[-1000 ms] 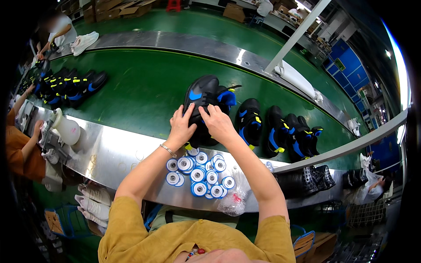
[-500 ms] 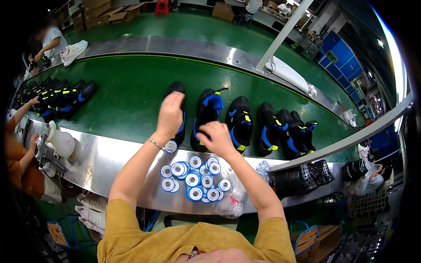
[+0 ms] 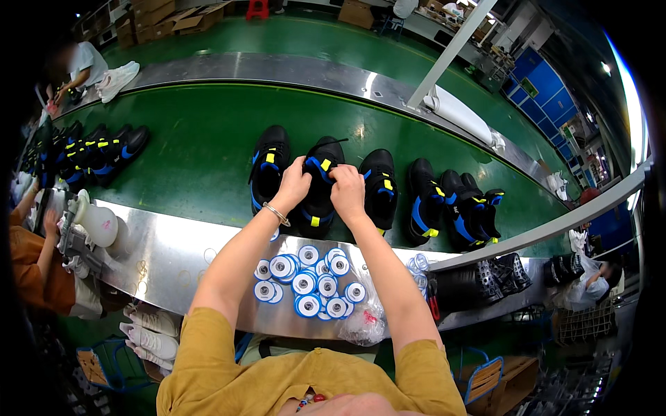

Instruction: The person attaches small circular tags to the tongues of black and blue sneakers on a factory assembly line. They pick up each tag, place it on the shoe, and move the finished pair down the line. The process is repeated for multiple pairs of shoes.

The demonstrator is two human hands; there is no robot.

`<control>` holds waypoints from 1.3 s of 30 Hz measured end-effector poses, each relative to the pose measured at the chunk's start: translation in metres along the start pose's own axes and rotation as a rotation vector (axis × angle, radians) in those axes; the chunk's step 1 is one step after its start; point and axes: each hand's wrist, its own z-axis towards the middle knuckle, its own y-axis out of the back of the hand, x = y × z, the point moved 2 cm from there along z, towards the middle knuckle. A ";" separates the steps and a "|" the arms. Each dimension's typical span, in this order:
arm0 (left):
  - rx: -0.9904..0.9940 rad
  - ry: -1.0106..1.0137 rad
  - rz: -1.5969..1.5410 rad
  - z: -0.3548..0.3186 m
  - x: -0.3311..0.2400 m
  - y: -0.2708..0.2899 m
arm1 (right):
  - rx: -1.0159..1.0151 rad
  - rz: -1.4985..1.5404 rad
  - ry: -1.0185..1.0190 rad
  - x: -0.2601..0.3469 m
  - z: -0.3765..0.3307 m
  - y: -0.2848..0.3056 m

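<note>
A black sneaker (image 3: 317, 211) with blue lining and yellow tabs stands on the green belt in front of me, toe pointing away. On the left of its opening, my left hand (image 3: 295, 186) is closed with fingers pinched at the upper. My right hand (image 3: 349, 189) pinches the other side near the tongue. A dark lace or strap end sticks out to the right above the tongue. Close by on the left is another black sneaker (image 3: 266, 177), and to the right stands a third sneaker (image 3: 379, 184). Round white discs with blue rims (image 3: 305, 283) lie piled nearer to me.
The discs rest on a metal ledge (image 3: 173, 256) beside a plastic bag (image 3: 364, 326). More black sneakers stand right and far left on the belt (image 3: 201, 139). A white curved rail (image 3: 548, 229) crosses at right. A co-worker in orange (image 3: 41, 270) works at left.
My left hand has moved from the left sneaker to the middle one. My right hand has shifted up onto its opening. The tongue is now pulled in between both hands.
</note>
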 end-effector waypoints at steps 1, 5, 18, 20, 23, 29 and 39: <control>0.014 -0.004 0.010 0.000 0.000 0.001 | 0.009 0.005 0.013 0.000 0.001 -0.001; 0.061 -0.043 0.051 -0.002 -0.005 0.004 | 0.184 0.143 -0.131 -0.003 0.011 0.019; -0.037 -0.308 0.197 -0.032 -0.028 0.013 | 0.240 0.362 -0.145 -0.001 0.031 0.025; 0.002 -0.352 0.323 -0.030 -0.026 0.012 | 0.242 0.348 -0.156 0.002 0.031 0.022; -0.015 -0.384 0.381 -0.028 -0.016 0.014 | 0.215 0.362 -0.151 0.010 0.032 0.017; -0.026 -0.371 0.220 -0.032 -0.010 0.018 | 0.232 0.321 -0.141 0.013 0.035 0.009; -0.037 -0.334 0.219 -0.033 -0.023 0.028 | 0.337 0.078 0.080 0.048 0.010 -0.001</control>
